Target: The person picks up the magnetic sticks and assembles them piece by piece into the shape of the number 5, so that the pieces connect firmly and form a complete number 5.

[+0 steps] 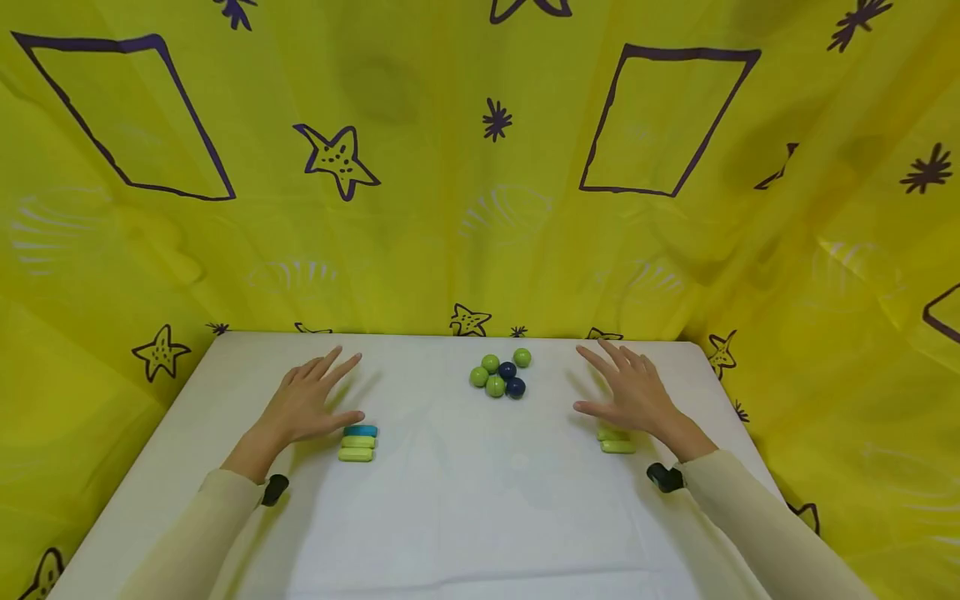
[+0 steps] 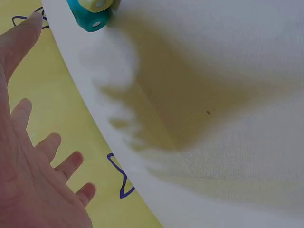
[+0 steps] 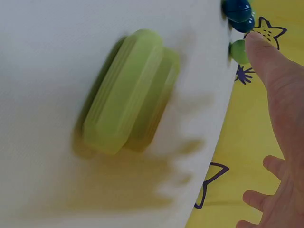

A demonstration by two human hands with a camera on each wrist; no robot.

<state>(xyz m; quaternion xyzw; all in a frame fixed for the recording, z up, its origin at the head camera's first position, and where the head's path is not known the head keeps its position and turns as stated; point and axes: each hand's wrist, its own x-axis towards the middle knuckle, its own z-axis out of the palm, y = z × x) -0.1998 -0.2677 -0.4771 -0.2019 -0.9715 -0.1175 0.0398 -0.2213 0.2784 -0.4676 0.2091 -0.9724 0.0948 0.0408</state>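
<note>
My left hand (image 1: 303, 404) hovers over the left side of the table, fingers spread and nothing in its grasp. Close to its thumb lie a blue stick-shaped block (image 1: 360, 431) and two yellow-green blocks (image 1: 356, 455), side by side. The left wrist view shows holes in the ends of a teal block (image 2: 90, 20) and a yellow one. On the right, my right hand (image 1: 633, 396) is also spread and holds nothing. Two light green ridged blocks (image 3: 124, 92) lie together below it, partly covered by the hand in the head view.
Between the hands, toward the back, sit several green balls (image 1: 495, 385) and two dark blue balls (image 1: 515, 387), mostly clustered. A white cloth (image 1: 480, 517) covers the table. Yellow patterned curtains (image 1: 450, 167) stand at the back and both sides.
</note>
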